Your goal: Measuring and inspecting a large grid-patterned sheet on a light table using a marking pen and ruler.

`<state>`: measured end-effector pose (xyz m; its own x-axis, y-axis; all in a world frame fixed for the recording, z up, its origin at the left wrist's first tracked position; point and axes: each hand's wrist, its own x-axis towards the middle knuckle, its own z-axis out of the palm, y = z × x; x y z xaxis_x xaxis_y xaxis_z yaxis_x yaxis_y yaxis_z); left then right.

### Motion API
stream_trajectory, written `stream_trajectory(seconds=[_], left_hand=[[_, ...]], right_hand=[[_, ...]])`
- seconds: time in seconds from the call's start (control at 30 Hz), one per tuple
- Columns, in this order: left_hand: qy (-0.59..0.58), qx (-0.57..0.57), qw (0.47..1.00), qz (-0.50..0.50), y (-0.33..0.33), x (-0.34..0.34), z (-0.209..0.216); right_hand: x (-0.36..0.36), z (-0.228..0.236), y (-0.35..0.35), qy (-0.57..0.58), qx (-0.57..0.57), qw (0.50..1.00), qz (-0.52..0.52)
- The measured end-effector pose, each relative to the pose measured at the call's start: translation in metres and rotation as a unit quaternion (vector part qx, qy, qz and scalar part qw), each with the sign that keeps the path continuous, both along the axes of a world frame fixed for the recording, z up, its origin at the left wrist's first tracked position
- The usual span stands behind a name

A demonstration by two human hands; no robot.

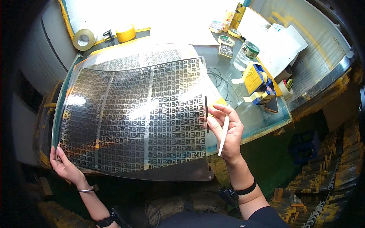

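This is looking like a workshop, with a patterned sheet [125,85] spreading over a bench [262,118] where tape rolls [126,35], a dispenser [255,79] and a jar [243,60] are standing.

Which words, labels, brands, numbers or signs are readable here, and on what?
None can be read clearly.
Sheet at the left hand: rows of tiny dark shapes, too small to read.
Jar: any print too small.
Pack: print too blurred.
Panel at right: small marks, too blurred.
Stick in the right hand: no print visible.
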<state>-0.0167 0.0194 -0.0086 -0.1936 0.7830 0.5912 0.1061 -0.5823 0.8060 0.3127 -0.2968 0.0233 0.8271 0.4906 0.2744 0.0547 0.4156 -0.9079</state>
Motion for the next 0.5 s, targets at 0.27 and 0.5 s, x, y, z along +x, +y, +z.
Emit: stream_trajectory(seconds=[0.27,0.5], left_hand=[[0.176,0.027,0.981,0.075,-0.008,0.019,0.010],[0.248,0.080,0.951,0.170,-0.011,0.018,0.012]], right_hand=[[0.001,-0.005,0.000,-0.075,-0.109,0.991,0.006],[-0.006,-0.002,0.002,-0.074,-0.107,0.991,-0.028]])
